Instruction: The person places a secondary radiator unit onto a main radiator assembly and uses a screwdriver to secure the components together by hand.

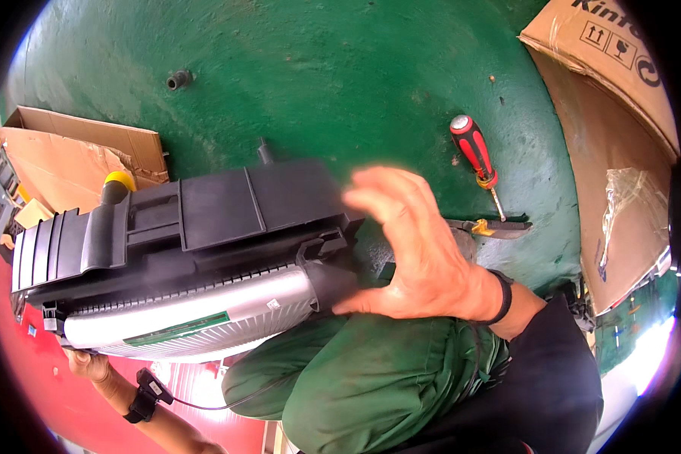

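Support the black housing (219,212) at its 2 ends. It is tilted over the near left edge of the green surface (318,76). The left hand (89,365) grasps its left end from below, fingers partly hidden; the right hand (408,242) is spread, released, at its right end. Keep fingers off the silver panel (189,306); avoid twisting.
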Available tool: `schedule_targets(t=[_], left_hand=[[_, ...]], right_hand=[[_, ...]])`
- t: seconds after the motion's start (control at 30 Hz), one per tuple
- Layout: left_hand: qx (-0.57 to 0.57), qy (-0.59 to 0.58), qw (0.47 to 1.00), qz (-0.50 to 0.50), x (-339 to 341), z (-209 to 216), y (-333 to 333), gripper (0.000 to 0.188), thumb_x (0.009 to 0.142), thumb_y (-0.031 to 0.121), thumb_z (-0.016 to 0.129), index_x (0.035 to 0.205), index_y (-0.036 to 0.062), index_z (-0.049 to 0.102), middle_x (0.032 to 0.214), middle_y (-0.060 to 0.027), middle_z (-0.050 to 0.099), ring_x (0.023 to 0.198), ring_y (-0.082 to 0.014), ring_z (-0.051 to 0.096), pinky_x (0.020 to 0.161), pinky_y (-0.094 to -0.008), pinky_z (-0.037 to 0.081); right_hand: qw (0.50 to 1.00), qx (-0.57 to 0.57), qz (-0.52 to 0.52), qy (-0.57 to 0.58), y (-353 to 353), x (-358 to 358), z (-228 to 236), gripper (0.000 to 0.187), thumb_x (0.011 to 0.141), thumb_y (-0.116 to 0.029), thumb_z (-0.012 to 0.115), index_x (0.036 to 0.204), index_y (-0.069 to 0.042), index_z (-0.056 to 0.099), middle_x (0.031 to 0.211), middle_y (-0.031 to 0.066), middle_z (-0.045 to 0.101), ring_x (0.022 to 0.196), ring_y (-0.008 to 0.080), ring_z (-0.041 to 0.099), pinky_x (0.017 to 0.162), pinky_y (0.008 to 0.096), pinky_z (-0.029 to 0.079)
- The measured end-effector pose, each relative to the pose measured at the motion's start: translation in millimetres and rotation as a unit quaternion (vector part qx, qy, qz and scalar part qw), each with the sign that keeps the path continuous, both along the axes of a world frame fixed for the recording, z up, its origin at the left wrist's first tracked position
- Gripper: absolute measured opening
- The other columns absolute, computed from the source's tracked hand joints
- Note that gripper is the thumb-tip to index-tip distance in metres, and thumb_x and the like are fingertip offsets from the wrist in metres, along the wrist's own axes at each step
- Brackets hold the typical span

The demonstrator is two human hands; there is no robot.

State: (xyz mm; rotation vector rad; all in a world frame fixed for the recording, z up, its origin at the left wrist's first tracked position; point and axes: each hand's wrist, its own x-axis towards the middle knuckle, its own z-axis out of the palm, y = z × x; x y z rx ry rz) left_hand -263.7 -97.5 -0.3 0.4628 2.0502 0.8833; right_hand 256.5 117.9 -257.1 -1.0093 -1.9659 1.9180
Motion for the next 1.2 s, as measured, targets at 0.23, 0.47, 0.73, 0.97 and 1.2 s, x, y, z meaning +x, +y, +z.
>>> schedule_targets(t=[0.23, 0.47, 0.73, 0.97, 1.2], left_hand=[[0.002, -0.045, 0.999, -0.020, -9, 4, -12, 0.098, 0.080, 0.043, 0.085, 0.152, -0.0040, 0.036, 0.139, -0.0161, 0.056, 0.125, -0.0325, 0.058, 0.107, -0.0461, 0.048], [0.018, -0.114, 0.993, -0.019, -15, 13, -25, 0.093, 0.082, 0.031, 0.082, 0.153, -0.0051, 0.033, 0.143, -0.0201, 0.054, 0.128, -0.0358, 0.057, 0.110, -0.0489, 0.047], [0.021, -0.111, 0.994, 0.005, -12, 10, -18, 0.097, 0.081, 0.023, 0.086, 0.156, -0.0038, 0.029, 0.145, -0.0194, 0.052, 0.131, -0.0346, 0.055, 0.111, -0.0458, 0.047], [0.027, -0.068, 0.997, 0.006, 1, -4, -7, 0.106, 0.078, 0.026, 0.089, 0.156, -0.0064, 0.026, 0.146, -0.0199, 0.053, 0.130, -0.0335, 0.057, 0.111, -0.0434, 0.046], [0.026, -0.024, 0.999, -0.016, 4, -14, -1, 0.109, 0.079, 0.032, 0.088, 0.158, -0.0066, 0.023, 0.148, -0.0186, 0.051, 0.130, -0.0316, 0.057, 0.111, -0.0416, 0.045]], right_hand=[[0.993, -0.046, 0.025, 0.110, 20, -30, 2, 0.096, 0.054, -0.030, 0.099, 0.135, -0.007, 0.055, 0.151, 0.0275, 0.037, 0.137, 0.0498, 0.038, 0.113, 0.0586, 0.036], [0.994, -0.037, 0.040, 0.098, 19, -34, 6, 0.086, 0.053, -0.031, 0.099, 0.124, -0.004, 0.057, 0.148, 0.0355, 0.038, 0.135, 0.0553, 0.042, 0.113, 0.0587, 0.038], [0.992, -0.025, 0.076, 0.101, 27, -36, 6, 0.079, 0.057, -0.030, 0.099, 0.119, -0.003, 0.057, 0.145, 0.0348, 0.044, 0.135, 0.0557, 0.043, 0.113, 0.0572, 0.039], [0.969, -0.139, 0.108, 0.173, 46, -25, -15, 0.040, 0.082, -0.014, 0.080, 0.118, -0.004, 0.065, 0.151, 0.0232, 0.046, 0.141, 0.0444, 0.041, 0.114, 0.0511, 0.038], [0.965, -0.072, 0.151, 0.200, 56, -28, -24, 0.036, 0.082, 0.007, 0.064, 0.116, -0.004, 0.067, 0.148, 0.0207, 0.050, 0.139, 0.0423, 0.045, 0.113, 0.0494, 0.040]])
